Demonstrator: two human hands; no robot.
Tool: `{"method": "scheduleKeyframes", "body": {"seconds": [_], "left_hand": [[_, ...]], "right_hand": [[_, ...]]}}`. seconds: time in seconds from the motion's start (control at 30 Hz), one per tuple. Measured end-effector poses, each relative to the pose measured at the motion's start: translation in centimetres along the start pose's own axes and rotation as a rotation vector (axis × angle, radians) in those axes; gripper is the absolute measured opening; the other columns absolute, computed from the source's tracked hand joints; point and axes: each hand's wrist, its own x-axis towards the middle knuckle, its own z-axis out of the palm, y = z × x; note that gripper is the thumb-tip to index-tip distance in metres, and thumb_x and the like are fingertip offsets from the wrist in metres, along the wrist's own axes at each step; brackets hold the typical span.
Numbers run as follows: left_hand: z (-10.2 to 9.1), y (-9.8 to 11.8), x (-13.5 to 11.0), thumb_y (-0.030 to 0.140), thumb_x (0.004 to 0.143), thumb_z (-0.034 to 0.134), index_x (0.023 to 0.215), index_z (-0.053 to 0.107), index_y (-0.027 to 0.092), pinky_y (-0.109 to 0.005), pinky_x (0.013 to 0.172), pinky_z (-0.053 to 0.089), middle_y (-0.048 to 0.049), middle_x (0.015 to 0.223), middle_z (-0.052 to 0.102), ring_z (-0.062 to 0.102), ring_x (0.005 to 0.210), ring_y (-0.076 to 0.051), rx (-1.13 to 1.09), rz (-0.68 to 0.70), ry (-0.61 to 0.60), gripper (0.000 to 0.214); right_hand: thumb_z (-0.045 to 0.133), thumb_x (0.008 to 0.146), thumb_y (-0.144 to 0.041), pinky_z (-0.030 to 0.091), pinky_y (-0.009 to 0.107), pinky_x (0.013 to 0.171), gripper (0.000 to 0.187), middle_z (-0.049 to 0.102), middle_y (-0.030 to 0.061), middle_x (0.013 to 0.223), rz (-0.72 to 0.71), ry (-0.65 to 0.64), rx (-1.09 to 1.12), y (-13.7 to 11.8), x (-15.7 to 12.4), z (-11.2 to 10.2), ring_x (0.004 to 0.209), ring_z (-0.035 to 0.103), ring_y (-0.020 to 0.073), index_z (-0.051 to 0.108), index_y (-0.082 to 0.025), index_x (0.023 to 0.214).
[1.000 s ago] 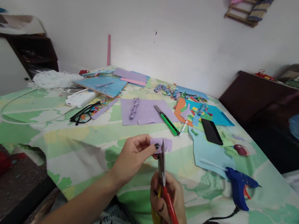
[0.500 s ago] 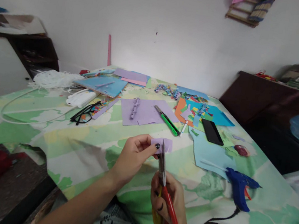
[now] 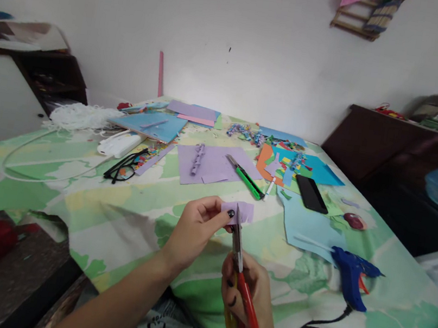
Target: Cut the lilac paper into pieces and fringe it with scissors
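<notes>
Between thumb and fingers, my left hand [image 3: 197,225] pinches a small piece of purple paper [image 3: 247,212] above the front of the table. My right hand [image 3: 252,287] is wrapped round the handles of a pair of scissors [image 3: 238,246] with red and yellow grips. The blades point up and away, lying across the paper just right of my left thumb. Farther back, a purple sheet [image 3: 220,158] bears a rolled purple paper tube [image 3: 197,160]. A green utility knife [image 3: 246,178] lies partly over that sheet's right edge.
Right of my hands lie a blue glue gun [image 3: 353,272] with a cord, light blue paper [image 3: 311,221] and a black phone [image 3: 311,194]. Black glasses [image 3: 126,166], a white power strip [image 3: 120,142] and a blue folder [image 3: 151,122] are at left. Coloured scraps [image 3: 280,165] lie behind.
The scissor blades have closed a little across the purple paper, and the handles have drawn slightly closer together. Both hands stay in nearly the same place.
</notes>
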Motion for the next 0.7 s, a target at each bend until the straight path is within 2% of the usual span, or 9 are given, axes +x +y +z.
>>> {"method": "scheduleKeyframes", "body": {"seconds": [0.43,0.7], "left_hand": [[-0.14,-0.13,-0.06,0.024,0.078,0.064,0.07,0.062,0.013,-0.027,0.067,0.046,-0.0019,0.067,0.062,0.059,0.067,-0.014,-0.007,0.001,-0.007,0.014],[-0.03,-0.06,-0.08,0.023,0.078,0.064,0.069,0.061,0.013,-0.026,0.066,0.046,-0.0013,0.065,0.061,0.059,0.066,-0.013,-0.004,0.0,-0.001,0.014]], "right_hand": [[0.081,0.059,-0.049,0.02,0.017,0.038,0.046,0.038,-0.0069,0.057,-0.016,-0.026,-0.012,-0.11,-0.01,0.0,0.046,0.025,0.0053,0.047,-0.019,0.068],[0.082,0.06,-0.044,0.02,0.017,0.04,0.045,0.037,-0.0075,0.059,-0.008,-0.043,0.008,-0.06,-0.08,0.01,0.047,0.024,0.0052,0.045,-0.019,0.068]]}}
